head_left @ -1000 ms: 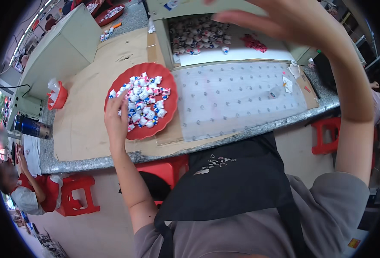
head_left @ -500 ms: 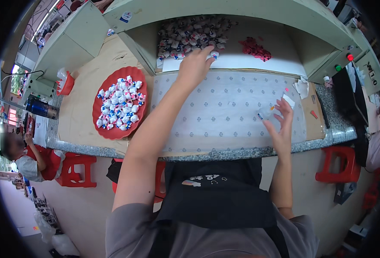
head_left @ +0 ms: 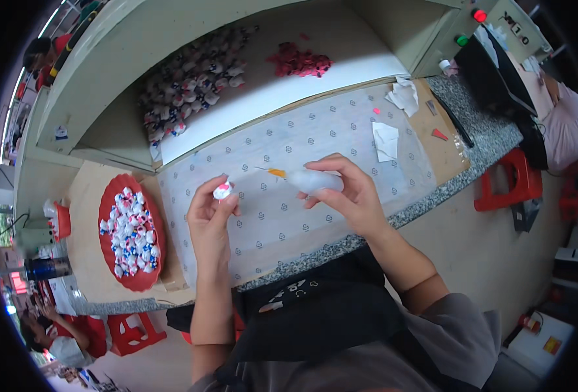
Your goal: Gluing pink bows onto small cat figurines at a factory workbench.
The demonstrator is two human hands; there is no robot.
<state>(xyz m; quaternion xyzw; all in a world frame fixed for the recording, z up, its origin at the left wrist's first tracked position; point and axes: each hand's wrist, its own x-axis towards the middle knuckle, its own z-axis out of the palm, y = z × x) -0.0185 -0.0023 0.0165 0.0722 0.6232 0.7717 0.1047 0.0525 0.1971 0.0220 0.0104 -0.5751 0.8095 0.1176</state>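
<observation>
Between the fingers of my left hand (head_left: 212, 212) is a small white figurine (head_left: 223, 191) with a bit of pink and red on it. My right hand (head_left: 344, 193) is wrapped round a translucent squeeze bottle (head_left: 316, 181), tilted so its orange tip with a thin needle (head_left: 274, 172) points left toward the figurine. Needle and figurine are apart. Both hands are above the patterned white paper (head_left: 282, 228) on the bench. A red scalloped tray (head_left: 159, 258) of similar white, blue and pink figurines stands to the left of my left hand.
Under the shelf lie a heap of figurines (head_left: 194, 88) and a pile of small red pieces (head_left: 300, 61). On the right are white paper scraps (head_left: 385, 142), a red pointed piece (head_left: 440, 134) and red stools (head_left: 512, 181). Another person (head_left: 66, 340) sits at the far left.
My left hand has come back from the figurine heap with one figurine. My right hand has taken hold of the squeeze bottle and moved left. The head view has turned.
</observation>
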